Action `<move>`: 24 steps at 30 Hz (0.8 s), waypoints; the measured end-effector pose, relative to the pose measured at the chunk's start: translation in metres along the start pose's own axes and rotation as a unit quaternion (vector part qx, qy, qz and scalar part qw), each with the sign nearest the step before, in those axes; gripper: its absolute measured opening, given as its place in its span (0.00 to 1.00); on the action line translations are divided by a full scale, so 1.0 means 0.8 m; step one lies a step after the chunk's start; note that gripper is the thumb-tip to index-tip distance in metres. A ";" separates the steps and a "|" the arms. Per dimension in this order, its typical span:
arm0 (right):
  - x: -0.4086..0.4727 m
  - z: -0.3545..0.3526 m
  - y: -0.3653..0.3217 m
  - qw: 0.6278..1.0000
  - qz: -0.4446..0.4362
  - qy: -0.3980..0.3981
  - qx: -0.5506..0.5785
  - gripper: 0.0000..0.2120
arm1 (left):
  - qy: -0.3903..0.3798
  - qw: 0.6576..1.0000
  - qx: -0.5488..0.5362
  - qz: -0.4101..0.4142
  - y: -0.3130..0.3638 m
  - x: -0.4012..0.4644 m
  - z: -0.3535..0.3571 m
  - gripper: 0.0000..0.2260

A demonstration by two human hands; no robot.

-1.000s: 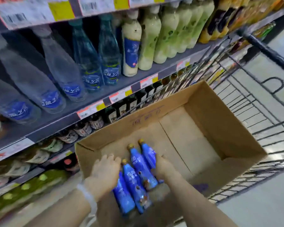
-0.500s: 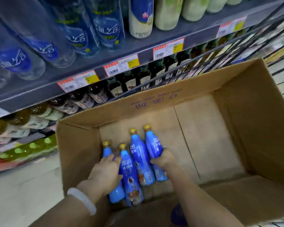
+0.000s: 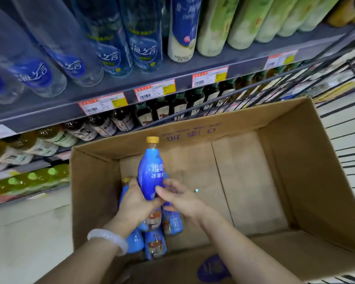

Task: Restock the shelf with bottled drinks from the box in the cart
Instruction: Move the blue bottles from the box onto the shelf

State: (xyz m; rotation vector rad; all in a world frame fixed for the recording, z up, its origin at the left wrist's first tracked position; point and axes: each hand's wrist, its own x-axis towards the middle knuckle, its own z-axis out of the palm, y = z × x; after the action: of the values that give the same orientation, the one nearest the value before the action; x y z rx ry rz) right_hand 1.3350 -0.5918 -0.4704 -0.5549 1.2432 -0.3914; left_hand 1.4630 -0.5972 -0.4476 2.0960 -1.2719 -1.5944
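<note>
The box point(image 3: 295, 160) is matt brown corrugated cardboard. The raised bottle point(image 3: 151, 173) is glossy blue plastic with a yellow plastic cap. The cart point(image 3: 336, 64) is dark metal wire. The bracelet point(image 3: 109, 239) looks smooth, milky and polished.

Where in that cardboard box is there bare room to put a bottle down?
The box floor is bare from the centre seam to the right wall. The near-left corner is crowded: blue bottles lie there under both hands, left hand gripping the lifted bottle.
</note>
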 end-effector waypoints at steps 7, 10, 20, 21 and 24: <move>0.069 -0.011 0.065 0.958 0.045 0.233 -0.163 0.11 | 0.033 0.993 -0.033 -0.105 -0.046 0.005 -0.009 0.30; 0.089 -0.008 0.099 0.925 0.066 0.213 -0.308 0.42 | 0.049 0.988 -0.070 -0.128 -0.066 0.003 -0.013 0.36; 0.105 -0.035 0.117 0.951 0.058 0.175 -0.249 0.31 | 0.088 0.978 -0.126 -0.143 -0.097 -0.004 -0.038 0.26; 0.105 -0.039 0.115 0.957 0.057 0.166 -0.232 0.28 | 0.086 0.978 -0.129 -0.141 -0.098 -0.005 -0.038 0.26; 0.091 -0.048 0.106 0.965 0.056 0.162 -0.198 0.23 | 0.080 0.979 -0.137 -0.127 -0.094 -0.011 -0.039 0.24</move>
State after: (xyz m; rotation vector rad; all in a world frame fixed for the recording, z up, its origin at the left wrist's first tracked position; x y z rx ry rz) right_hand 1.3176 -0.5713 -0.5858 -0.7773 1.6786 -0.1357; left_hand 1.5271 -0.5549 -0.4763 2.2188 -0.7102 -1.5537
